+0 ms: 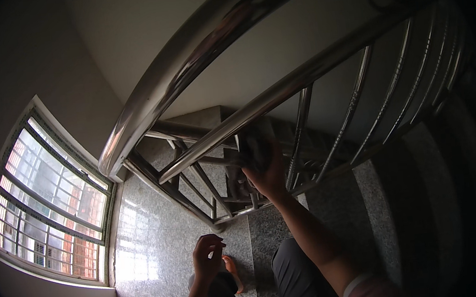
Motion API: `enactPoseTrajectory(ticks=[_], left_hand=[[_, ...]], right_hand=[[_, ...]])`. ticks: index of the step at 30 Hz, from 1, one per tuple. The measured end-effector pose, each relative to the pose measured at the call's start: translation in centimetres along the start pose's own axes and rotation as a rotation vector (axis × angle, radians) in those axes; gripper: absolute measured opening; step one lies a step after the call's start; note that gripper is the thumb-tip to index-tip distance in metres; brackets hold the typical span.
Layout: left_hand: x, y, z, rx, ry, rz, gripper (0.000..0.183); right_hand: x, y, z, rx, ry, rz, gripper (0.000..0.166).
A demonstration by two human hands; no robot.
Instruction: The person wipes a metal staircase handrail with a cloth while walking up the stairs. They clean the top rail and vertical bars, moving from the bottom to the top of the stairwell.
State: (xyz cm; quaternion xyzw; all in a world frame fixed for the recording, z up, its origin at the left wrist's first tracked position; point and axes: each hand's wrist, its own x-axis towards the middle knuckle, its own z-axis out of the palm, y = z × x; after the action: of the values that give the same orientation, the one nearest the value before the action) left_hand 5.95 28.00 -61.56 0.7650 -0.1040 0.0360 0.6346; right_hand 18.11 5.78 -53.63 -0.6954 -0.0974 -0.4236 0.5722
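My right hand [269, 178] reaches forward to the stair railing, closed around a dark, blurred bundle [257, 146] that looks like a cloth. This bundle lies against a thin upright bar of the metal balustrade, below the lower rail [236, 131]; deep shadow hides its edges. Lower down, my left hand [207, 256] hangs in front of my left knee, its fingers loosely curled with a small gap inside and nothing visible in them. Across the top curves the thick polished metal handrail [178, 76], above both hands.
Dark speckled stone steps [336, 212] run off to the right into shadow. A glossy stone landing [142, 228] lies under a barred window [52, 198] on the left. An orange shoe [230, 266] shows by my left leg. Several thin balusters [355, 101] stand along the stairs.
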Motion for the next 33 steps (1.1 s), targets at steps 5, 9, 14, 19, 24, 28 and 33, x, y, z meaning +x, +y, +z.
enactPoseTrajectory(ticks=[5,9,14,19,24,28,33], left_hand=[[-0.6,0.0,-0.2,-0.018,0.014,-0.024,0.016],[-0.7,-0.1,0.6,-0.048,-0.024,-0.036,0.017],[-0.3,0.3,2.1,-0.096,-0.047,-0.023,0.019],[1.8,2.6,2.9,0.041,-0.077,0.105,0.017],[8.6,9.1,1.8,0.429,0.054,0.392,0.019],[14.1,15.3,4.5,0.623,0.17,0.722,0.047],[17.5,14.0,7.8,0.86,0.167,0.691,0.052]], right_hand=[[-1.0,0.6,0.9,-0.014,0.064,0.014,0.07],[-7.3,7.1,0.5,-0.335,0.044,0.128,0.07],[-12.3,12.0,-0.4,-0.444,-0.141,0.357,0.07],[-10.5,8.7,-3.9,-0.341,-0.227,0.361,0.071],[-3.8,-0.9,-8.7,-0.101,-0.06,0.225,0.076],[4.0,-5.8,-10.1,-0.156,0.32,-0.197,0.076],[7.6,-3.4,-9.1,-0.366,0.329,-0.26,0.082]])
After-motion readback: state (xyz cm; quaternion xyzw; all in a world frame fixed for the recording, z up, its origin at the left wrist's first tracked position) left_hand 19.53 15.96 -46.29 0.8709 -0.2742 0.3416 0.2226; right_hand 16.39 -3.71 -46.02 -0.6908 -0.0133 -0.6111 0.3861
